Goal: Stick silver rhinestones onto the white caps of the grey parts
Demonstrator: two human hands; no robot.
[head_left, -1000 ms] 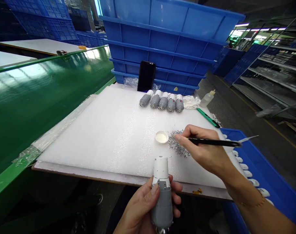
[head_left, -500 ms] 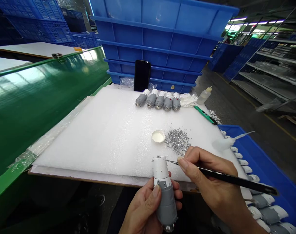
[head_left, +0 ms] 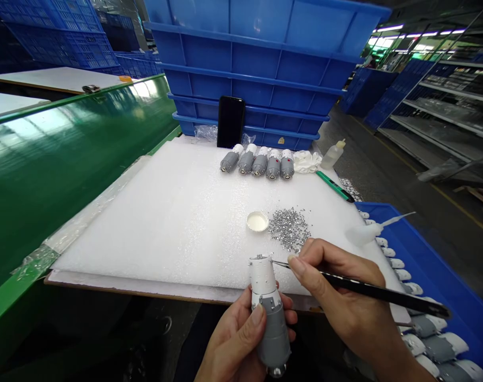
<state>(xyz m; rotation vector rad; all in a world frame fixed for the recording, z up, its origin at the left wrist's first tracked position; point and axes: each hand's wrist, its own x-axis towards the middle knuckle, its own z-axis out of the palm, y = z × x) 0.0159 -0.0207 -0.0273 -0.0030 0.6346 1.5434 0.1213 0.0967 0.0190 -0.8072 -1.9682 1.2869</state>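
Note:
My left hand (head_left: 241, 334) is wrapped round the grey lower body of a grey-and-white spacecraft-like model (head_left: 273, 329), its white end pointing up and away from me. Small silvery studs dot its surface. In my right hand (head_left: 344, 297) is a pair of black tweezers (head_left: 368, 287), pinched like a pen. Their thin tip meets the white part's upper right edge; whether a bit is between the points is too small to tell. Just beyond lie a pile of tiny silvery pieces (head_left: 289, 228) and a shallow round cap (head_left: 257, 222) with whitish contents.
Several similar models (head_left: 259, 162) lie in a row at the back, before a phone (head_left: 230, 122) and stacked blue crates (head_left: 249, 53). A green knife-like tool (head_left: 334, 185), a squeeze bottle (head_left: 333, 154) and a nozzle bottle (head_left: 364, 233) are at right, beside a blue bin (head_left: 436, 276) of models.
The model has turned slightly in my left hand, with its white end shifting a little. My right hand and the tweezers stay nearly in place at its edge.

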